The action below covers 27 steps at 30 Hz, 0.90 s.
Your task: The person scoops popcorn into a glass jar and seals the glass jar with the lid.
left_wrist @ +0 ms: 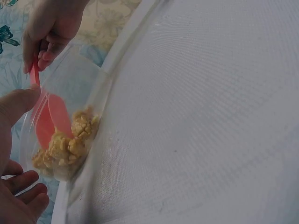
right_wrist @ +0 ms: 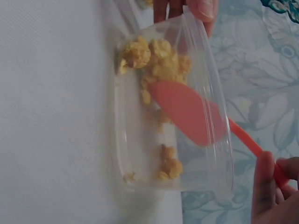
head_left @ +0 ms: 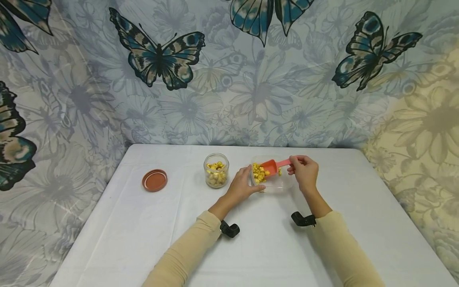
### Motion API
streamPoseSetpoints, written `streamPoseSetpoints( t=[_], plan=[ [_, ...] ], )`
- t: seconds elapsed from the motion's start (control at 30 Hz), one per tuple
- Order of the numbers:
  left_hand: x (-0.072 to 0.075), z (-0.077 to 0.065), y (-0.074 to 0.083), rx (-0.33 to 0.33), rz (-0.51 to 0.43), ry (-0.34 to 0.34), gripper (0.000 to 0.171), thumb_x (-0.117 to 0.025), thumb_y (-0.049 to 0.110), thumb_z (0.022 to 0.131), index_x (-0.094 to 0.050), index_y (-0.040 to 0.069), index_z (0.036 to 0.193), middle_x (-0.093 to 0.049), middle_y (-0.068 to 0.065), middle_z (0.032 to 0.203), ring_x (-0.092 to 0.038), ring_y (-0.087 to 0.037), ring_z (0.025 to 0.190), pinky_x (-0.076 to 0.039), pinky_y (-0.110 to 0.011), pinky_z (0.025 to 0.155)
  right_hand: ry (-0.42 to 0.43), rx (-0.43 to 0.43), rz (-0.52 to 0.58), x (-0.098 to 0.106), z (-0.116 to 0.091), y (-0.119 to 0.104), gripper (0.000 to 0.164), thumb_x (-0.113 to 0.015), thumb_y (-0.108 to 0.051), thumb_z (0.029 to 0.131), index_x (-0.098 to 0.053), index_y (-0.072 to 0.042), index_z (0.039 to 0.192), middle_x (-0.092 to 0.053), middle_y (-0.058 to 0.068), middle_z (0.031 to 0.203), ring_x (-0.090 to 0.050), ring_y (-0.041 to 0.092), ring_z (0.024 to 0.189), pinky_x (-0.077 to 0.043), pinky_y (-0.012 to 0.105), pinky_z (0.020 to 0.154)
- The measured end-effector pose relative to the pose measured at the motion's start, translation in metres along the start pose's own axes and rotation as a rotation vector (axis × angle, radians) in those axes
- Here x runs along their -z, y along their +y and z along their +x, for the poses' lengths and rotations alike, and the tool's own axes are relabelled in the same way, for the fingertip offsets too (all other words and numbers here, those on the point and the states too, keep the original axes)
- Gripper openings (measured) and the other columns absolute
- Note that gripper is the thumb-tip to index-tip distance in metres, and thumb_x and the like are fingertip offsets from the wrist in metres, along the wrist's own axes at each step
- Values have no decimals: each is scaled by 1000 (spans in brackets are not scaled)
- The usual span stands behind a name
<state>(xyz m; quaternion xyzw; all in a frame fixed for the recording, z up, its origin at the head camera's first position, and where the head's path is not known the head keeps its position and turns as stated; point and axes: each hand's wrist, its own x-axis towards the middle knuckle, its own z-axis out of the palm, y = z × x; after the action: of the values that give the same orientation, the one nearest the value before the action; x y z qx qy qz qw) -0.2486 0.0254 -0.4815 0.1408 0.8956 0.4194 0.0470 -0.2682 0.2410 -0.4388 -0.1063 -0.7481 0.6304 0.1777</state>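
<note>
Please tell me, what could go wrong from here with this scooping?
Most popcorn is bunched at one end of the clear container, so the scoop might push pieces out. The left hand touches that end; without it, the container could slide. The open jar stands near the left hand, so a bump might spill it.

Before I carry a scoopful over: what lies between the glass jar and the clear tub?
In the head view: the left grip, at the tub, then white tablecloth up to the jar.
</note>
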Motion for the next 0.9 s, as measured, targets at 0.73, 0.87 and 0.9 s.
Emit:
streamPoseSetpoints(
  t=[0.73, 0.87, 0.9],
  plan=[
    [-1, 0, 1, 11, -14, -10, 95, -73, 50, 83, -26, 7, 154, -36, -16, 153, -39, -32, 141, -38, -46, 114, -360, -323, -111, 20, 16, 2, 43, -55, -17, 100, -51, 16, 127, -63, -9, 65, -62, 0, 56, -57, 17, 59],
    [-1, 0, 0, 8, -12, -6, 96, -72, 51, 83, -25, 8, 155, -35, -16, 154, -38, -32, 141, -38, -46, 114, -339, -330, -63, 19, 14, 3, 44, -53, -17, 101, -50, 16, 129, -64, -8, 66, -61, 1, 56, -56, 16, 58],
    [-1, 0, 0, 8, -8, -6, 96, -72, 51, 83, -25, 9, 155, -34, -15, 154, -38, -32, 141, -38, -46, 114, -339, -334, -50, 18, 13, 3, 44, -52, -17, 101, -49, 16, 130, -64, -7, 66, -61, 1, 56, -56, 16, 58]
  ],
)
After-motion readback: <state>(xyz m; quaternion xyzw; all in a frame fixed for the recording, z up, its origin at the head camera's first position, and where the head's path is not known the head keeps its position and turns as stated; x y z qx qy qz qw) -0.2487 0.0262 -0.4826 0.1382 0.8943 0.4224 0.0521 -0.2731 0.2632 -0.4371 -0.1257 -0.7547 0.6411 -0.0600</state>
